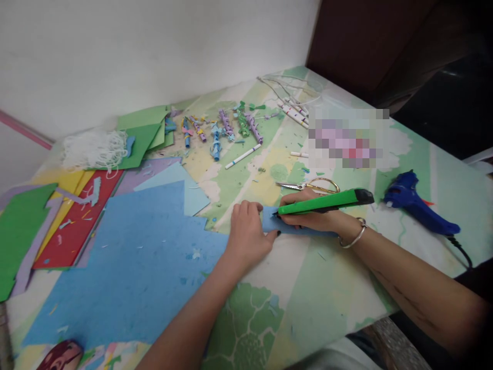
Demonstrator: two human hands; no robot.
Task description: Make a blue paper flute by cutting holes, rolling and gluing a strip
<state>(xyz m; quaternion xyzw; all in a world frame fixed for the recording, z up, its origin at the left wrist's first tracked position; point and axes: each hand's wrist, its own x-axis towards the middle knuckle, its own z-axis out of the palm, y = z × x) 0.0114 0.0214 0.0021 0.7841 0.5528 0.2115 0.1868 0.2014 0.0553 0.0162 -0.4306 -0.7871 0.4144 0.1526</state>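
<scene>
Lying on table [304,288], between back and front edges: blue strip [268,219]. Left hand [246,231]: fingers bent together at its left end, thumb apart; whether pinching, cannot tell. Right hand [323,221]: fingers closed round green cutter [316,203], blade at strip. Scissors [298,187]: just beyond. Tubes [226,126]: toward back edge. Glue gun [418,206]: toward right edge.

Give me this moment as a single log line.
left hand: touching blue strip | right hand: holding green utility knife, tip at strip | nearby: scissors, blue glue gun
</scene>
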